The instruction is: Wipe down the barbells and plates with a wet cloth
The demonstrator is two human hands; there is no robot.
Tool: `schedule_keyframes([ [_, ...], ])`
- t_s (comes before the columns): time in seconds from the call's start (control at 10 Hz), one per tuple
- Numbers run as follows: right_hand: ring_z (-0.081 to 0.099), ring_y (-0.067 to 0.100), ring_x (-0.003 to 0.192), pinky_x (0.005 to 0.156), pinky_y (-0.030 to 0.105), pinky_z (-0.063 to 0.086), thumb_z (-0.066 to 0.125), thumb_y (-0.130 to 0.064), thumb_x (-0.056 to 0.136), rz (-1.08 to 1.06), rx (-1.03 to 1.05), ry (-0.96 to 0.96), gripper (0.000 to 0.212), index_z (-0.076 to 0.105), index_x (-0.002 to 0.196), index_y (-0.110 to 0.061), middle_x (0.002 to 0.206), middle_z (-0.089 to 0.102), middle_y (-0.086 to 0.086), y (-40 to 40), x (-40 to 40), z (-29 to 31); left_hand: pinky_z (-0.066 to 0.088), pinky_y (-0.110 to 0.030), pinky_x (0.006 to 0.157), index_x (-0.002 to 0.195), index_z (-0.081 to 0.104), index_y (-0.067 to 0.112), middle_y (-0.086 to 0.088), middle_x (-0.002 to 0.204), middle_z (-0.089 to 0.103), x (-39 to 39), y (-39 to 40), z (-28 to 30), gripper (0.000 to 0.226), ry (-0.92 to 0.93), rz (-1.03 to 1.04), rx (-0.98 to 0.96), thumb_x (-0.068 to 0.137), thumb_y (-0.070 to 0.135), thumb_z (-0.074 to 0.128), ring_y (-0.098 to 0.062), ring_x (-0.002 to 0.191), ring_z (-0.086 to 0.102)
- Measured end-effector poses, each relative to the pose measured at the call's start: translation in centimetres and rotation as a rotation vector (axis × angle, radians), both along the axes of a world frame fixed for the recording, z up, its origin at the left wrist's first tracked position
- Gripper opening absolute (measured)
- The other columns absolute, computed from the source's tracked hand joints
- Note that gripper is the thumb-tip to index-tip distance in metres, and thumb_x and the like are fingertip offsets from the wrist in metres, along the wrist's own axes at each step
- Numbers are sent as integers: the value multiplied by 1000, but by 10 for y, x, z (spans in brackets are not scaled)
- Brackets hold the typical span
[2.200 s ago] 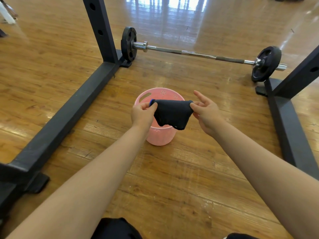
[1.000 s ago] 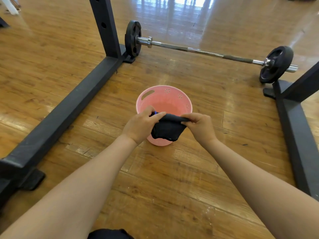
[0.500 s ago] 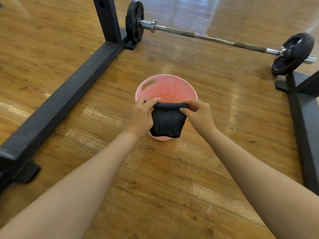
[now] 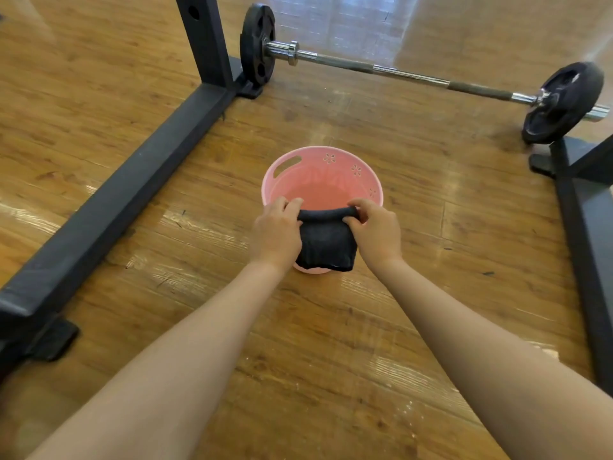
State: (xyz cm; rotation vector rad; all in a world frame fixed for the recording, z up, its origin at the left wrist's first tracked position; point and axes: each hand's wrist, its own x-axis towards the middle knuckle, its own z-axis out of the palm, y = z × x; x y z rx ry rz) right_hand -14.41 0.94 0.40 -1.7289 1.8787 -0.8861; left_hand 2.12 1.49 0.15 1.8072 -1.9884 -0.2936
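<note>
A dark folded cloth [image 4: 326, 245] hangs over the near rim of a pink bucket [image 4: 318, 174] on the wooden floor. My left hand [image 4: 277, 232] pinches its upper left corner and my right hand [image 4: 374, 232] pinches its upper right corner. Beyond the bucket lies a steel barbell [image 4: 411, 75] across the floor. A black plate [image 4: 257, 48] sits on its left end and another black plate [image 4: 562, 101] on its right end.
A black rack upright [image 4: 204, 41] and its long base beam [image 4: 109, 207] run along the left. Another base beam [image 4: 588, 247] of the rack runs down the right side. Water stands inside the bucket.
My hands have drawn closer together and lower, folding the cloth into a smaller bundle over the bucket's near rim. The camera has tilted down and nearer to the bucket.
</note>
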Motion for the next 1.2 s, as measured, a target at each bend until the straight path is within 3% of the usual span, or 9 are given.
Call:
schedule_keyframes([
  [0.1, 62, 26, 100, 93, 44, 45, 59, -12, 89, -24, -34, 51, 31, 64, 120, -13, 107, 69, 6, -2, 7, -1, 41, -43, 85, 120, 60, 7, -14, 117, 55, -6, -2, 1, 31, -79, -13, -94, 89, 10, 56, -34, 107, 51],
  [0.2, 61, 28, 101, 91, 42, 45, 58, -12, 90, 5, -88, 127, 34, 61, 123, -10, 110, 68, 8, 2, 2, -5, 40, -43, 92, 114, 63, 5, -14, 117, 60, -7, 8, -6, 38, -246, -281, -193, 83, 26, 60, -32, 107, 56],
  [0.4, 56, 25, 118, 99, 41, 29, 43, -26, 89, 420, -315, 658, 43, 60, 125, -7, 131, 58, 10, 26, -30, -32, 53, -44, 87, 110, 68, 1, -15, 108, 69, 9, 18, -13, 52, -447, -470, -72, 62, 11, 86, -30, 99, 67],
  [0.5, 55, 25, 121, 103, 43, 24, 60, -11, 85, 477, -310, 742, 43, 58, 128, -6, 132, 57, 10, 32, -34, -39, 52, -47, 88, 114, 65, -2, -18, 112, 67, 8, 17, -12, 47, -527, -516, -143, 69, 4, 78, -33, 103, 65],
  [0.6, 50, 25, 127, 106, 45, 23, 50, -9, 83, 507, -266, 797, 49, 54, 132, -8, 136, 53, 10, 37, -26, -33, 47, -47, 97, 127, 57, 2, -16, 128, 59, 12, 20, -14, 44, -591, -519, -170, 87, 15, 43, -32, 117, 57],
  [0.8, 48, 25, 128, 106, 51, 32, 36, -24, 89, 504, -122, 875, 50, 52, 134, -7, 137, 53, 10, 46, -21, -26, 2, -41, 119, 150, -3, 8, -9, 159, -1, 17, 31, -8, 60, -753, -546, 43, 102, 28, 27, -24, 146, -3],
  [0.9, 43, 25, 132, 108, 53, 29, 35, -27, 94, 529, -68, 908, 49, 48, 137, -7, 141, 48, 11, 44, -16, -16, -3, -41, 119, 150, -9, 9, -9, 159, -8, 14, 30, -3, 62, -756, -524, 16, 102, 32, 23, -23, 146, -9],
  [1.1, 0, 19, 147, 118, 43, 0, 29, -37, 103, 546, 124, 918, 60, 5, 152, -13, 160, 3, 4, 49, -4, 0, -1, -41, 118, 151, -4, 11, -5, 159, -7, 24, 32, 10, 69, -633, -438, 212, 99, 39, 31, -19, 146, -9],
  [1.2, 6, 19, 146, 117, 40, 5, 34, -37, 102, 547, 96, 890, 60, 11, 152, -13, 159, 9, 5, 53, -3, 11, 0, -42, 117, 152, -1, 12, -6, 159, -5, 26, 35, 21, 66, -611, -441, 234, 100, 38, 31, -20, 146, -7],
])
